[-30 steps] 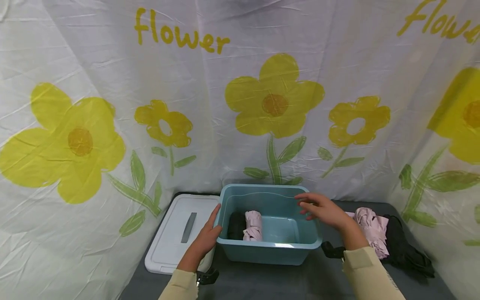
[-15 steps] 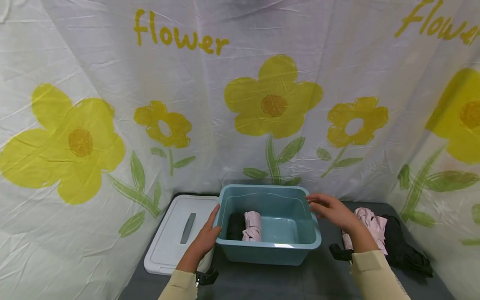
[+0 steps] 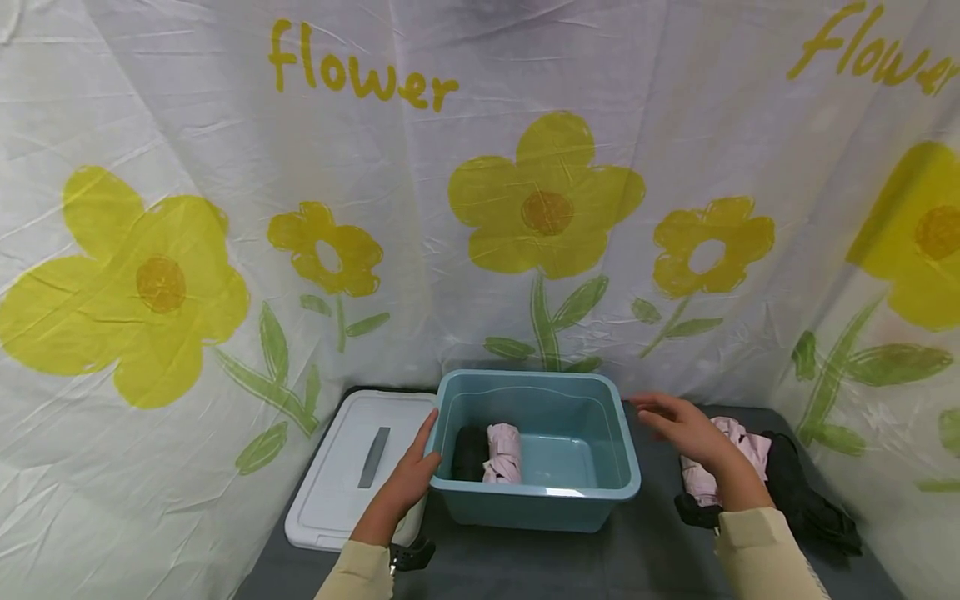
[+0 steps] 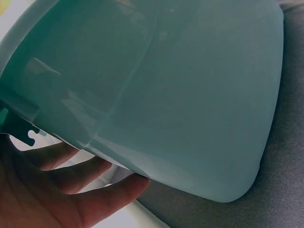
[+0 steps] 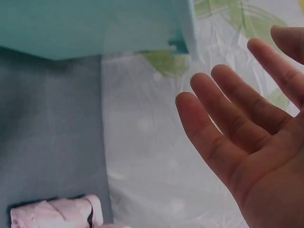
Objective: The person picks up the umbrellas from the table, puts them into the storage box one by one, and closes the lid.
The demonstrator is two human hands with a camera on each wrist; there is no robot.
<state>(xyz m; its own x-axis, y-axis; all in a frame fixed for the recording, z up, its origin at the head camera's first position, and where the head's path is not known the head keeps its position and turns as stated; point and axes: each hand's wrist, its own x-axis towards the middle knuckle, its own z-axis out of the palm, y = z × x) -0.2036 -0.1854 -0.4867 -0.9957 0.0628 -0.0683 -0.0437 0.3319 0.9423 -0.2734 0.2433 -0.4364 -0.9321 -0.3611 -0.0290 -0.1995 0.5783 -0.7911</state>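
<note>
A blue plastic storage bin (image 3: pixel 536 510) stands on the dark table. Inside at its left lie a black rolled cloth (image 3: pixel 469 454) and a pink rolled cloth (image 3: pixel 503 454), side by side. My left hand (image 3: pixel 407 483) rests against the bin's left side; the left wrist view has its fingers (image 4: pixel 114 197) extended along the outer wall. Off the bin's right side, my right hand (image 3: pixel 693 433) hovers with fingers loosely spread and holds nothing. Below and behind the right wrist are pink rolled cloth (image 3: pixel 742 437) and black cloth (image 3: pixel 802 492), partly hidden by the arm.
A white lid (image 3: pixel 337 475) with a grey handle (image 3: pixel 375 457) lies left of the bin, partly behind my left hand. A white curtain (image 3: pixel 420 208) printed with yellow flowers rises directly behind the bin and along both sides of the table.
My right hand has moved from over the bin's right rim outward to the right, toward the pink and black cloths. The left hand stays at the bin's left side.
</note>
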